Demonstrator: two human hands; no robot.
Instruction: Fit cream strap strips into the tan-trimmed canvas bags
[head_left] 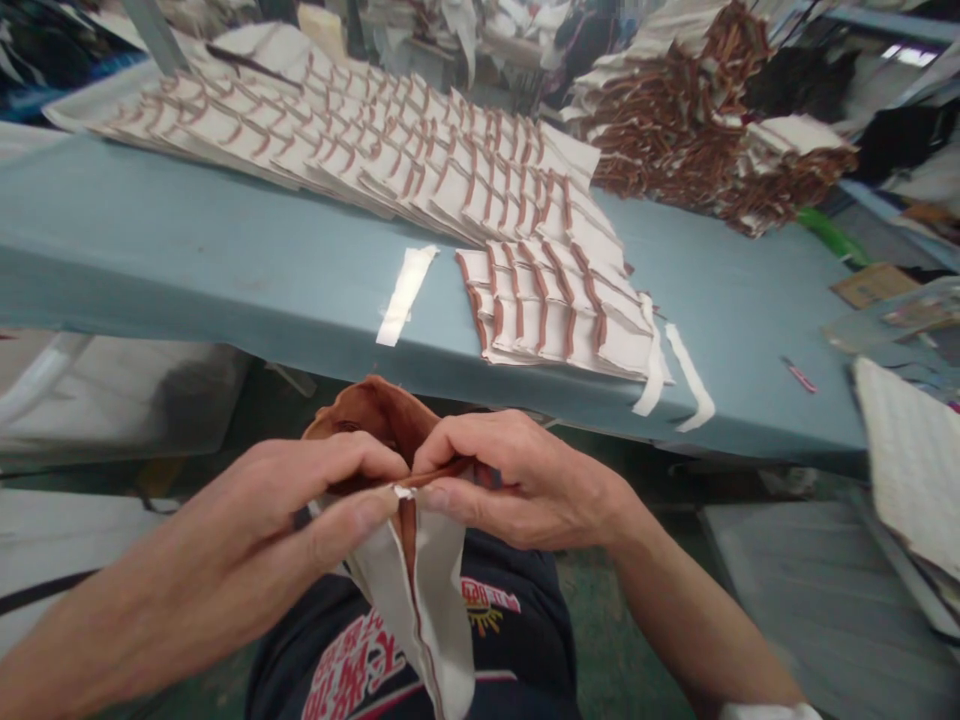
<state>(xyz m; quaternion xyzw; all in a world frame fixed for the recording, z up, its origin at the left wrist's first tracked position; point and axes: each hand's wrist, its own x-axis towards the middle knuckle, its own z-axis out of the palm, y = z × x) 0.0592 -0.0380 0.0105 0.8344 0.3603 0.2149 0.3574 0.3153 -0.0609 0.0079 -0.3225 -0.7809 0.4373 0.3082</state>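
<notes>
My left hand [300, 510] and my right hand [517, 480] are both pinched on one fabric piece [420, 570], held over my lap in front of the table. The piece is white cloth with a brown trim; a brown part [367, 410] bunches up above my fingers and the white part hangs down between my arms. My fingertips meet at the trim's seam. On the blue table [187, 260] beyond lies a small stack of like pieces [555, 310], white with brown strips, overlapped in rows.
A long fanned row of the same pieces [375, 140] covers the table's far side. A tall heap of them [675, 110] stands at the back right. Loose white strips [405, 295] [690, 380] lie near the table's front edge. Papers [907, 460] sit at right.
</notes>
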